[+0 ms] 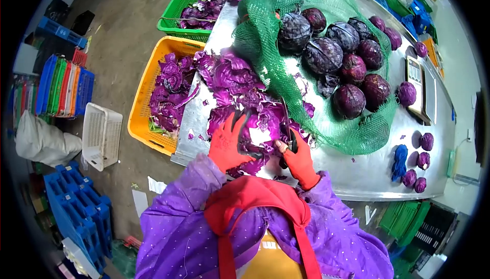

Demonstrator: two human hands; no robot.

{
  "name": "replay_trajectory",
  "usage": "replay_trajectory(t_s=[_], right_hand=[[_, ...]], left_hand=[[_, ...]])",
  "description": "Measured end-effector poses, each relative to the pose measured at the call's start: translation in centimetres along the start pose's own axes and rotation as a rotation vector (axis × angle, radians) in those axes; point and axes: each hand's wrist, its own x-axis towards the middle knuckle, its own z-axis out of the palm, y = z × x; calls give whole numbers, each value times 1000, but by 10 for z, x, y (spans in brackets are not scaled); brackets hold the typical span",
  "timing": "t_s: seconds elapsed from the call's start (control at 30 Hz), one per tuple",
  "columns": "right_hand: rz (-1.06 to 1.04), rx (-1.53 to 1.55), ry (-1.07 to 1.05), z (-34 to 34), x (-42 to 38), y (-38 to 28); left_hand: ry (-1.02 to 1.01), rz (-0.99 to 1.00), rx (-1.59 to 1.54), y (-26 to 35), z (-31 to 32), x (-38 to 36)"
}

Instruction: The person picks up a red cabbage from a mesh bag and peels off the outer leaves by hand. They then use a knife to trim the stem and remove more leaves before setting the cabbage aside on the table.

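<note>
A red cabbage [259, 135] with a pale cut patch lies among loose purple leaves at the near edge of the metal table. My left hand [225, 143], in a red glove with dark fingertips, is curved around its left side, thumb and fingers spread apart against it. To its right, my right hand [301, 162], also gloved, is closed on a knife [284, 118]; the thin blade points away from me beside the cabbage, and the fingers partly cover the handle. More stripped cabbage leaves [232, 72] are heaped just beyond my left hand.
Whole cabbages [323, 55] sit on a green mesh bag [275, 69]. Left of the table stand a yellow crate [140, 110] and a green crate [176, 3] with leaves. A scale [416, 87], blue cloth [399, 162] and small cabbages [423, 160] lie to the right.
</note>
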Motion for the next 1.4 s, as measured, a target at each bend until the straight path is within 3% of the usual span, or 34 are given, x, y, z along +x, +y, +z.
replay_trajectory(t_s=[0.1, 0.13, 0.2, 0.33, 0.43, 0.67, 0.9, 1.0, 1.17, 1.4], right_hand=[[21, 80, -3, 1, -10, 6], [83, 48, -32, 3, -14, 2], [-87, -101, 54, 16, -10, 8], [-179, -338, 38, 10, 16, 0], [-90, -469, 3, 4, 12, -18], [-12, -674, 53, 11, 1, -32], [43, -668, 17, 8, 4, -26], [41, -638, 58, 6, 11, -17], [-77, -474, 150, -6, 23, -3], [70, -173, 95, -25, 27, -1]], left_hand=[[120, 277, 194, -13, -3, 21], [145, 272, 75, -21, 10, 24], [142, 231, -160, -19, 21, 28], [373, -8, -321, -2, 53, 19], [315, -128, -164, 24, 42, 18], [383, -39, -77, 27, 50, 20], [382, -16, -230, 28, 58, 21], [365, -5, -123, 37, 55, 19], [298, 8, -98, 45, 60, 25], [250, 43, 4, 65, 51, 36]])
